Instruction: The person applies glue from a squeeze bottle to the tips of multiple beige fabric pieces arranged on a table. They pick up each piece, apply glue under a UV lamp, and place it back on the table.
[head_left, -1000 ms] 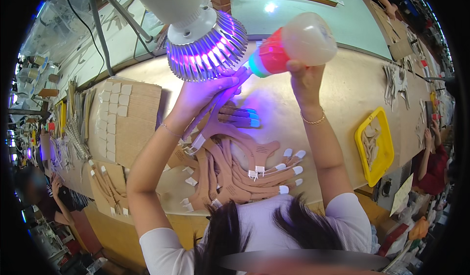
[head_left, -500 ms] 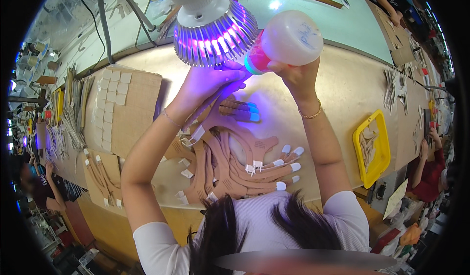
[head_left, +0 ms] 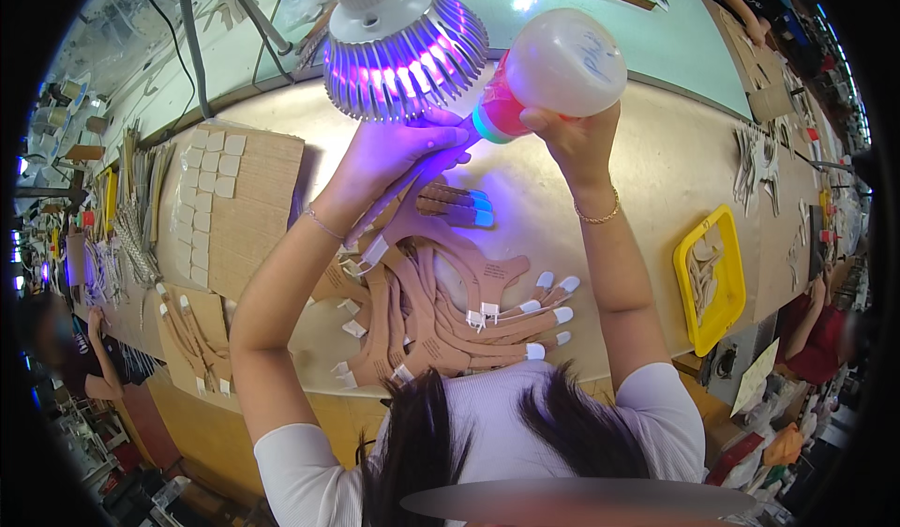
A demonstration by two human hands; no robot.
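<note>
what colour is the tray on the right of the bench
Yellow. The tray shows best in the head view, holding tan pieces.

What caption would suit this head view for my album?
Under a violet lamp, the left hand holds a tan strip while the right hand tips a squeeze bottle.

The lamp [head_left: 405, 47] is cut off at twelve o'clock by the top edge. The squeeze bottle [head_left: 553, 69] has its nozzle tip hidden behind the left hand [head_left: 394, 157]. What the yellow tray [head_left: 689, 283] at three o'clock holds is too small to tell.
</note>
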